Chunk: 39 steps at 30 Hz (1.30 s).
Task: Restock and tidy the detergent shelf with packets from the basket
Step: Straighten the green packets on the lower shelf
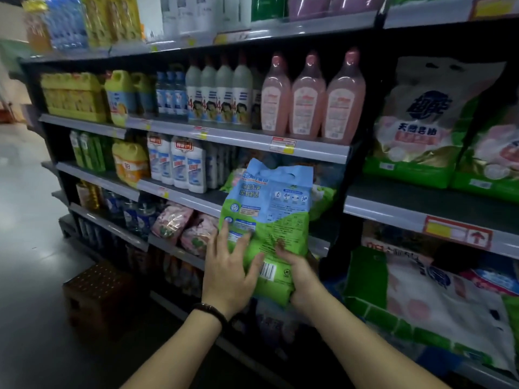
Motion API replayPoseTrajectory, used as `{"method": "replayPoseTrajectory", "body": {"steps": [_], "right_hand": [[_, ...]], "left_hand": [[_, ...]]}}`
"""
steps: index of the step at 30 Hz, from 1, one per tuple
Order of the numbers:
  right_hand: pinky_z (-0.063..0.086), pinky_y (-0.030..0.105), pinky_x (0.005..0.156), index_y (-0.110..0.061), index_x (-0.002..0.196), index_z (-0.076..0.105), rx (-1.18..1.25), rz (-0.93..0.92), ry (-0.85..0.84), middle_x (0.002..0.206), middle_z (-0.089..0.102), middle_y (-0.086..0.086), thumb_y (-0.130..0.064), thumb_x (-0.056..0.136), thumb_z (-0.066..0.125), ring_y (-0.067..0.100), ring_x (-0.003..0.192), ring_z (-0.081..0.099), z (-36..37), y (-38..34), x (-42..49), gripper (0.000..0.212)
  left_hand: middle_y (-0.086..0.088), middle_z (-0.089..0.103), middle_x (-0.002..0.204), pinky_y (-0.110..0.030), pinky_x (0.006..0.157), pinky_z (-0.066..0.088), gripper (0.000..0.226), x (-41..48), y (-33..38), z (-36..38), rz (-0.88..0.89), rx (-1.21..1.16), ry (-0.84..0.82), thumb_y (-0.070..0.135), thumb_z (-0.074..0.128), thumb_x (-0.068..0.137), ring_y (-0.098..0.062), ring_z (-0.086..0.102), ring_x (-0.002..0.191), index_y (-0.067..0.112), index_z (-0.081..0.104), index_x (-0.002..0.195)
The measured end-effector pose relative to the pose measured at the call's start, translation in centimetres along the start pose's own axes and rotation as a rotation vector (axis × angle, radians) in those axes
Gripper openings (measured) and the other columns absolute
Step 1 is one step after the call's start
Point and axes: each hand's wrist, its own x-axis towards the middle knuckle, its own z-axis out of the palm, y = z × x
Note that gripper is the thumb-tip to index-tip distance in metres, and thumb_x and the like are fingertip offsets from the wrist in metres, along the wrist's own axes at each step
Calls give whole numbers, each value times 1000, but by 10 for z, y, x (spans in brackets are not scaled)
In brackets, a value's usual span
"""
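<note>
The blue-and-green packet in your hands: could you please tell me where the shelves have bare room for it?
Bare shelf board: between the white bottles and the green packets, and in front of the big bags. The pink bottles row is packed.

Dim aisle, blurred, warped edges

A dark bracelet (210,310) of small beads is worn round the wrist of the left hand (229,276), and both forearms (179,352) are shown bare to the frame's edge.
</note>
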Motion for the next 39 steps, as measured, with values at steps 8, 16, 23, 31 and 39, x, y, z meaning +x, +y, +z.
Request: {"method": "replayPoseTrajectory", "body": {"steps": [8,16,23,31,39], "right_hand": [[53,73,97,-14,121,78,-22,-214,0,118,79,19,-19,83,86,45,107,76,43,-38,119,39],[62,69,79,-10,108,80,-68,-306,146,100,82,16,-29,84,87,42,89,80,97,-74,205,31],[65,51,88,-15,118,73,-455,-381,208,115,79,9,-63,69,88,29,97,78,97,-72,304,70],[66,42,80,-21,90,67,-860,-416,294,105,80,3,-49,77,85,25,94,78,81,-62,261,36],[60,39,94,-18,120,63,-904,-495,374,123,74,8,-33,83,87,32,113,72,96,-53,285,47]], "left_hand": [[-6,11,171,-67,121,20,69,81,-45,41,-63,-35,-1,75,33,94,-36,7,157,47,31,157],[-12,6,173,-58,123,21,89,144,-71,84,-35,-105,34,81,45,87,-34,3,161,45,18,164],[-27,30,159,-48,123,23,78,213,-100,130,-72,21,-169,57,27,85,-46,23,149,29,39,157],[-29,-5,171,-49,130,12,79,204,-95,144,-69,-31,-219,11,49,100,-49,-6,159,32,13,167],[-22,4,165,-52,110,49,81,228,-122,151,-115,-134,-274,11,58,94,-47,14,158,35,22,163]]}}
